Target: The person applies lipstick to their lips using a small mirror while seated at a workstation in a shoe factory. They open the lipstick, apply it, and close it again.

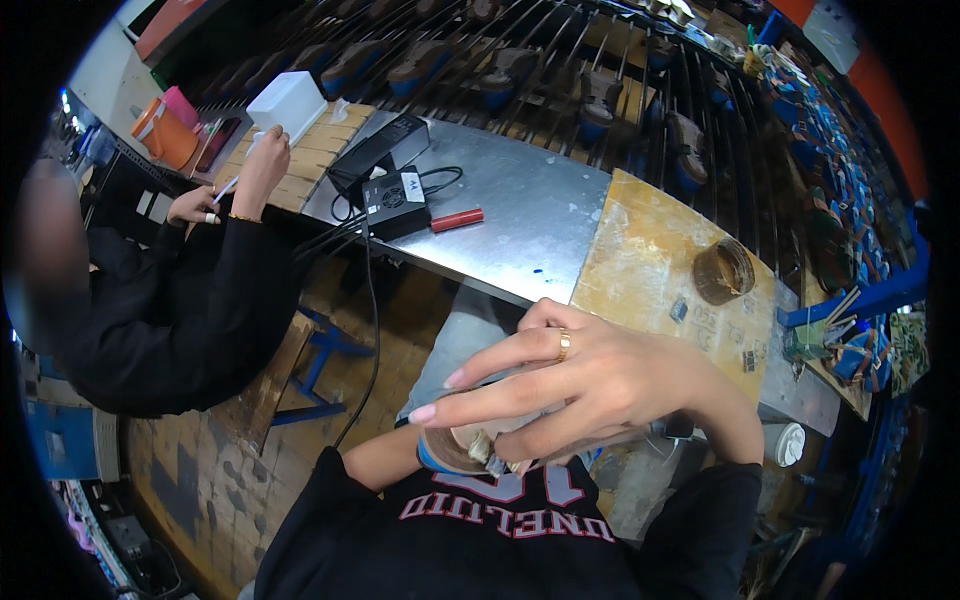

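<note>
Close in front of my chest is a sandal with a brown footbed and a blue edge, largely covered by my right hand. My right hand, with a gold ring on one finger, curves over it. Its index and middle fingers reach across to the left, and another finger bends down by some small pale pieces. What those pieces are, I cannot make out. My left forearm runs in behind the sandal; the left hand and its fingers are hidden there.
A yellowish worn board with a brown pot adjoins a metal tabletop. On the metal lie a black fan box with cables and a red stick. Racks of sandals stand beyond. A co-worker's hands work at left.
</note>
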Demonstrator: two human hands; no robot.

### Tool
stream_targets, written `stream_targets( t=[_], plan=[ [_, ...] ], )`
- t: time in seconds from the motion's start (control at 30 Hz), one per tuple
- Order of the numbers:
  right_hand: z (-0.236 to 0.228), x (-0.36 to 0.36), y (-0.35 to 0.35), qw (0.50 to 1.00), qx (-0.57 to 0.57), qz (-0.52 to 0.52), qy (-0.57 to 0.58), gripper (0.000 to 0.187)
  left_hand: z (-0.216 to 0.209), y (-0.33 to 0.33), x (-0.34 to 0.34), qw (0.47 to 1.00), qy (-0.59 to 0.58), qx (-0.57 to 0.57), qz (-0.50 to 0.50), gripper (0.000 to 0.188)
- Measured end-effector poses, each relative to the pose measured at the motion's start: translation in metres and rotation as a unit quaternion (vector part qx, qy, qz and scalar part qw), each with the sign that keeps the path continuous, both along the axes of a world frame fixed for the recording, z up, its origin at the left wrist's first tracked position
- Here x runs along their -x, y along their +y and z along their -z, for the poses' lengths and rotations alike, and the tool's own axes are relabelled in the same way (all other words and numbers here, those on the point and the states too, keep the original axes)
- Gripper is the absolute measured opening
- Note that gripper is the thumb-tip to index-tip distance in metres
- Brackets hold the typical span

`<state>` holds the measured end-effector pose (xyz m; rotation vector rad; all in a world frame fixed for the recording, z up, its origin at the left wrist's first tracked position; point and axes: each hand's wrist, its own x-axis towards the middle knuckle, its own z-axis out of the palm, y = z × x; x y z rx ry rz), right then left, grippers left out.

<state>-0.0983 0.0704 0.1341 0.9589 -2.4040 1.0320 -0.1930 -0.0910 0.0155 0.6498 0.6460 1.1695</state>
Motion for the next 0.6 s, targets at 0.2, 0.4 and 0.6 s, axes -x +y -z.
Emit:
stream_targets(
  t=[0.2,0.4,0.6],
  plan=[
    [0.003,-0.014,0.014,0.984,-0.010,0.171,0.055,0.010,0.058,0.010,-0.010,0.993,-0.090,0.073,0.029,0.071],
    [-0.001,-0.031,0.028,0.911,-0.027,0.401,0.090,0.009,0.043,0.015,0.024,0.963,0.193,-0.114,-0.147,0.094],
    [0.017,-0.025,0.012,0.932,-0.018,0.332,0.143,0.010,0.027,0.014,0.021,0.953,0.222,-0.114,-0.173,0.096]
  ],
)
